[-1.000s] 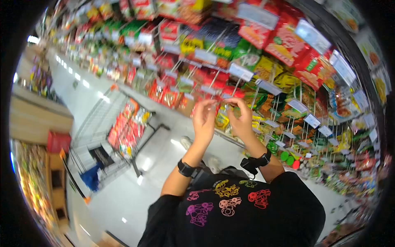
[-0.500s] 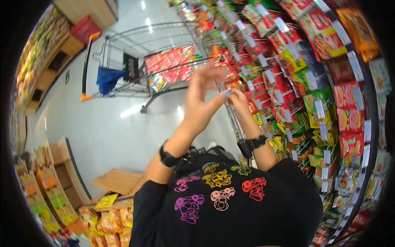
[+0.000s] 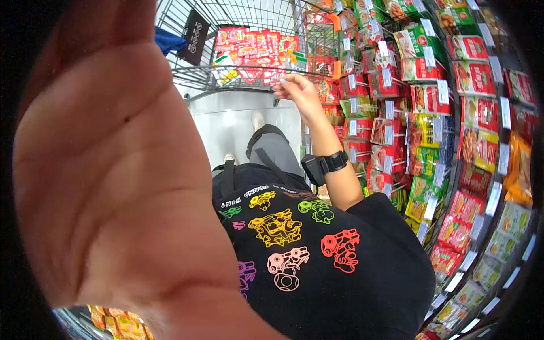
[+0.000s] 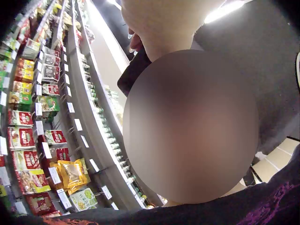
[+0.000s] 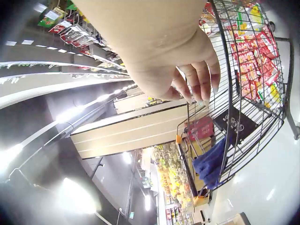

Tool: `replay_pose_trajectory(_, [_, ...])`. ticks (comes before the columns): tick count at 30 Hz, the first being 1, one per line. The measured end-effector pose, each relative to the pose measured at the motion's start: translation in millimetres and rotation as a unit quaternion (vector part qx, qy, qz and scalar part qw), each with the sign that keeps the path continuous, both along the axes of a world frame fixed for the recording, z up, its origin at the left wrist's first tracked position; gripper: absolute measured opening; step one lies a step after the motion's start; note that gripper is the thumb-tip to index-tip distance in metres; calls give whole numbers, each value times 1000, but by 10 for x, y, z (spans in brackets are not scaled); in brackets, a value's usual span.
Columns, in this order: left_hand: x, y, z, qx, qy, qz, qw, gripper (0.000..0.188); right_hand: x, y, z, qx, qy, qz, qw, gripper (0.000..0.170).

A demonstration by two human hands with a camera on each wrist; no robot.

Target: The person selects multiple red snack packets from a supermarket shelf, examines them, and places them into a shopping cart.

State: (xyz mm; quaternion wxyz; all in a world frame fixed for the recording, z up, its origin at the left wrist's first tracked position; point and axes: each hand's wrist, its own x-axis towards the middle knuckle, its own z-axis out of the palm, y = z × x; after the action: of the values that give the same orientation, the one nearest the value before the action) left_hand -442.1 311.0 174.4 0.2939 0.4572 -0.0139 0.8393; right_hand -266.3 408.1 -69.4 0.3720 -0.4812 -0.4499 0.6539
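Observation:
My left hand (image 3: 113, 170) is raised right in front of the head camera, palm showing and large in the head view; its fingers run out of the top of the frame. In the left wrist view the left hand (image 4: 161, 23) is up at head height, its fingertips beside a dark object (image 4: 133, 72). The right hand (image 3: 298, 93) hangs loosely with bent fingers and nothing in it, by the near end of a wire shopping cart (image 3: 198, 71). Red and white packets (image 3: 255, 48) lie in the cart.
A shelf of hanging food packets (image 3: 476, 113) with price tags runs along the right side. A dark blue cloth (image 5: 211, 161) and a black printed panel (image 5: 236, 123) are at the cart. Yellow-orange packs (image 3: 119, 323) stand at lower left.
The hands have moved apart from each other. My left hand has come up close to the head camera; the right stays lower. The view has turned, so the cart is now straight ahead.

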Motion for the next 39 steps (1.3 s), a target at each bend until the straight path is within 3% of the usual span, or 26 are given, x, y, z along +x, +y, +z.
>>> replay_pose_trajectory(6, [277,1483,-277,-64,15,21,998,52,452,1057,-471,-56,-7,-24,998,17])
replay_pose_trajectory(8, [400,2109,-470,-138,66,46,987,51,590,1422,-760,-133,9,-51,990,14])
replay_pose_trajectory(10, [547,2751,-850,-240,186,58,951,50,736,1829,-1214,-211,24,-68,975,12])
replay_pose_trajectory(12, [748,3340,-1588,-343,374,69,859,57,854,2122,-1731,-256,-18,-106,961,14])
replay_pose_trajectory(14, [938,3668,-2495,-564,473,-34,676,45,1031,2265,-2307,-283,-79,-111,950,19])
replay_pose_trajectory(15, [1021,3708,-3277,-628,516,-11,583,48,1116,2312,-2661,-284,-113,-102,947,22])
replay_pose_trajectory(16, [1059,3682,-3729,-663,505,-94,545,52,1168,2358,-2878,-285,-148,-88,943,25])
replay_pose_trajectory(17, [1113,3504,-4817,-708,392,-172,562,51,1163,2381,-2956,-277,-190,-97,937,28])
replay_pose_trajectory(18, [1130,3428,-4858,-773,279,-282,495,47,1130,2363,-3014,-267,-231,-106,930,30])
replay_pose_trajectory(19, [1227,3412,-4830,-844,136,-328,403,42,1155,2478,-3175,-260,-272,-118,919,33])
replay_pose_trajectory(20, [1274,3354,-5127,-856,131,-348,359,40,1203,2461,-3350,-263,-345,-101,895,37])
replay_pose_trajectory(23, [1492,3315,-5322,-848,197,-349,346,43,1352,2336,-3892,-285,-404,-96,864,43])
replay_pose_trajectory(24, [1581,3288,-5458,-857,192,-323,354,49,1189,2505,-3401,-307,-516,-102,793,50])
replay_pose_trajectory(27, [1689,3209,-5913,-805,198,-347,439,56,1198,2534,-3329,-318,-514,-72,793,55])
replay_pose_trajectory(28, [1744,3177,-5979,-825,238,-282,429,55,1205,2537,-3339,-328,-486,-84,806,58])
replay_pose_trajectory(31, [1796,3060,-6169,-815,344,-214,414,52,1185,2427,-3518,-291,-489,-149,809,57])
replay_pose_trajectory(32, [1822,2943,-6314,-783,366,-164,476,52,1178,2388,-3509,-286,-516,-161,791,56])
replay_pose_trajectory(36, [1894,2970,-6161,-789,411,-104,444,60,1114,2405,-3415,-356,-469,-212,780,61])
replay_pose_trajectory(39, [1869,3010,-6004,-785,455,-77,412,56,1173,2381,-3510,-395,-461,-150,780,62])
